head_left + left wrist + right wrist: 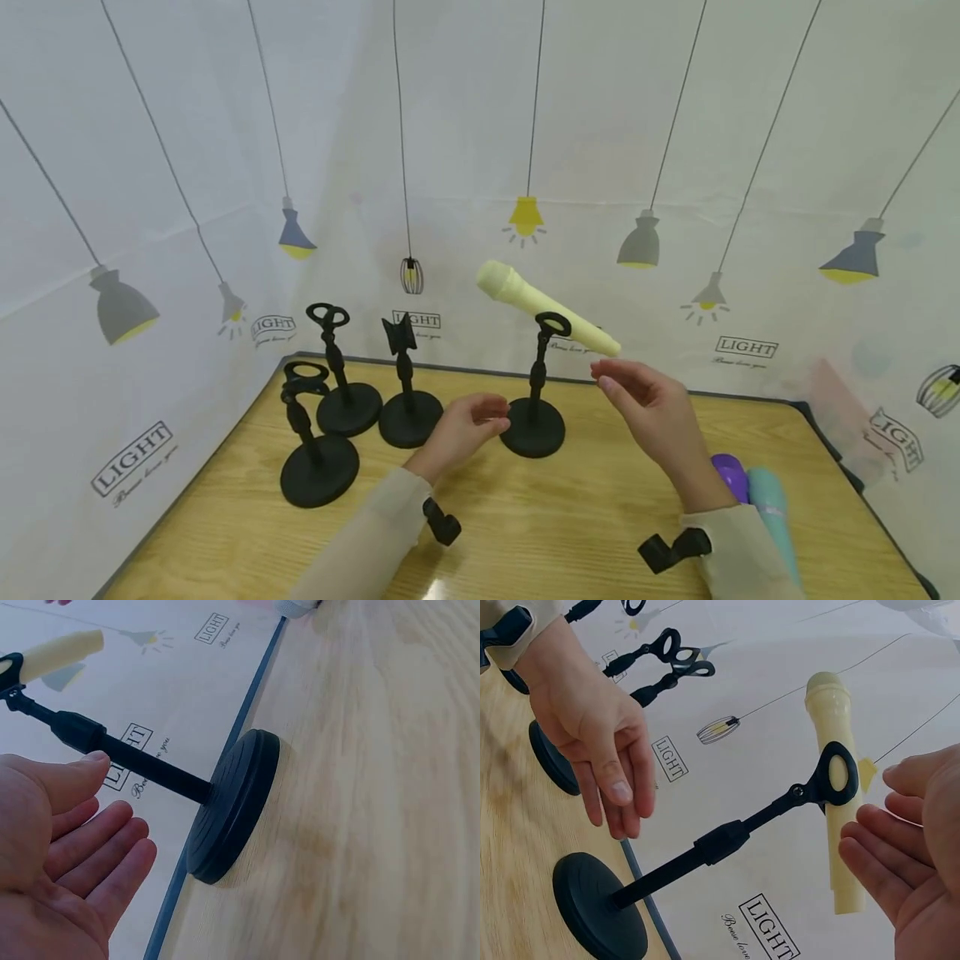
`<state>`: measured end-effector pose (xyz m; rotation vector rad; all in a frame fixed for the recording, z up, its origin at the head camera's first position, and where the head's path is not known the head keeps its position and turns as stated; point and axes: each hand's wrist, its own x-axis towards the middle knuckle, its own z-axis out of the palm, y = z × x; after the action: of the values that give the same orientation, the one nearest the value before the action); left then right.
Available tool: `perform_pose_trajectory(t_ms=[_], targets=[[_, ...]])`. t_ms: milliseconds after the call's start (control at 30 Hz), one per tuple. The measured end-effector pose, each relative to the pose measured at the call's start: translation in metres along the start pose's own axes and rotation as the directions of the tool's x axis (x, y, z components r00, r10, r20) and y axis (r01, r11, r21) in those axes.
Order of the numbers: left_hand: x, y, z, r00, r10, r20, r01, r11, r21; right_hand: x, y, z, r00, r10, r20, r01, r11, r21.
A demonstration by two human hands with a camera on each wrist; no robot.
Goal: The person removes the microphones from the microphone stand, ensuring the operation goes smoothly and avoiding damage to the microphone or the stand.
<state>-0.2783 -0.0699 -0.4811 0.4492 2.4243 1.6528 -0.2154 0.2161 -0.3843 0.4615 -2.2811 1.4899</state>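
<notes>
A pale yellow microphone [510, 287] sits slanted in the ring-shaped clip of a black desktop microphone stand [534, 429], its head up to the left. The right wrist view shows the clip around the middle of the microphone's body [846, 859]. My left hand [461, 429] is just left of this stand, fingers loosely bent and holding nothing; in the left wrist view its palm faces the stand's pole [157, 766]. To the right, my right hand [656, 412] hovers below the microphone's tail end, fingers relaxed, with nothing in its grasp.
Three more black microphone stands [318, 471] stand upright on the left of the wooden table [525, 533], their holders bare. A purple microphone [731, 477] and a teal microphone [768, 500] lie at the right, partly behind my right forearm. A lamp-printed backdrop [465, 125] rises behind the table.
</notes>
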Motion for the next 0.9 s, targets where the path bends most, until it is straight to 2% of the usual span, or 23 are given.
perform_pose_trajectory(t_ms=[300, 400, 533, 700, 900], targets=[[0.032, 0.008, 0.017, 1.000, 0.002, -0.002, -0.003, 1.000, -0.015, 0.023, 0.004, 0.004, 0.995, 0.018, -0.096, -0.019, 1.000, -0.014], [0.040, 0.009, 0.024, 1.000, -0.010, -0.004, 0.009, 0.999, -0.037, 0.033, 0.006, 0.004, 0.992, 0.019, -0.121, -0.027, 0.997, -0.071], [0.048, 0.010, 0.031, 0.999, -0.018, -0.026, 0.017, 0.998, -0.053, 0.046, 0.011, 0.006, 0.996, -0.013, -0.093, -0.003, 0.985, -0.173], [0.054, 0.009, 0.037, 0.999, -0.013, -0.045, 0.011, 0.999, -0.043, 0.058, 0.018, 0.011, 0.995, -0.090, -0.035, 0.078, 0.962, -0.263], [0.057, 0.007, 0.038, 0.998, 0.022, -0.060, -0.022, 1.000, -0.005, 0.061, 0.020, 0.012, 0.994, -0.107, -0.023, 0.095, 0.947, -0.306]])
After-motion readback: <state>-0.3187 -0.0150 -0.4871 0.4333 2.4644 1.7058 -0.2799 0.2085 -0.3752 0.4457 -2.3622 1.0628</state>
